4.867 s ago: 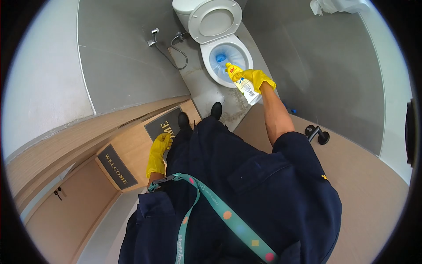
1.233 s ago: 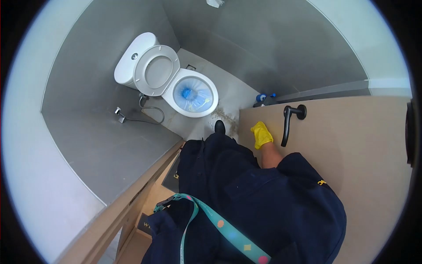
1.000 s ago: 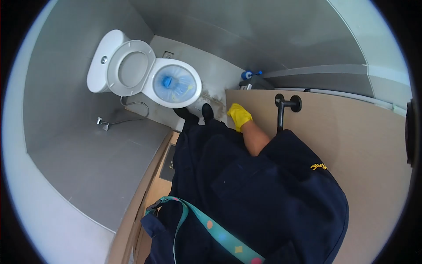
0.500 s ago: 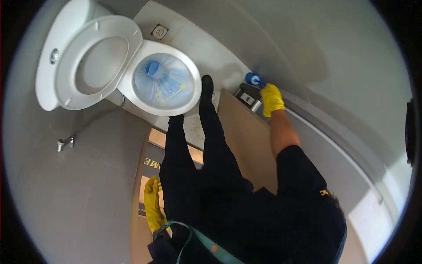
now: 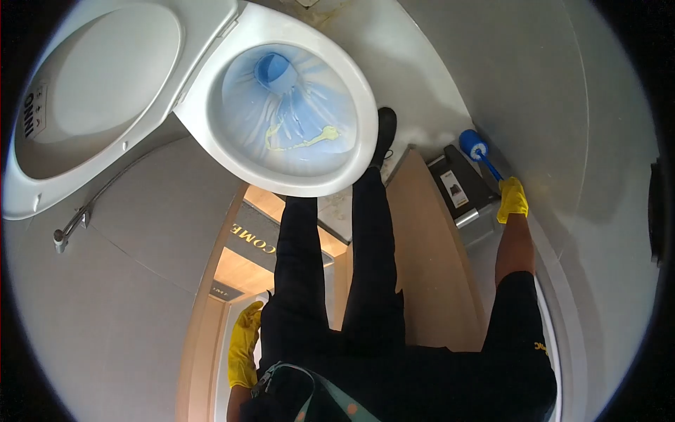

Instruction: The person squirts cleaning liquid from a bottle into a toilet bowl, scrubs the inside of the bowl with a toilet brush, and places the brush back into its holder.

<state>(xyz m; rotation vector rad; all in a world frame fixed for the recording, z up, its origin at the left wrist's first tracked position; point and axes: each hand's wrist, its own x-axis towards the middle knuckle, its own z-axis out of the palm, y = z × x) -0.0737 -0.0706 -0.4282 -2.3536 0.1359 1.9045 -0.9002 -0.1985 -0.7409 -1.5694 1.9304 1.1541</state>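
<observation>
My right hand [image 5: 513, 200], in a yellow rubber glove, is closed round the handle of a blue toilet brush [image 5: 475, 145] at the right, beside the grey wall. My left hand [image 5: 245, 343], also gloved in yellow, hangs near my left thigh at the lower left; its fingers point up and partly curl, and whether they hold anything is unclear. The white toilet bowl [image 5: 364, 119] stands open ahead of me, with blue liquid and a yellowish streak on its inner wall. Its raised seat [image 5: 158, 116] is at the left.
A dark bin [image 5: 460, 186] with a label stands between the wooden door [image 5: 429, 260] and the right wall. A hose sprayer [image 5: 72, 226] is mounted on the left wall. Welcome mats [image 5: 249, 239] lie beyond the doorway. My black shoe [image 5: 386, 130] is right beside the bowl.
The yellow-labelled bottle, in my right hand at first, is out of sight. My right hand has reached right behind the door and taken hold of the brush. The view has moved closer to the bowl.
</observation>
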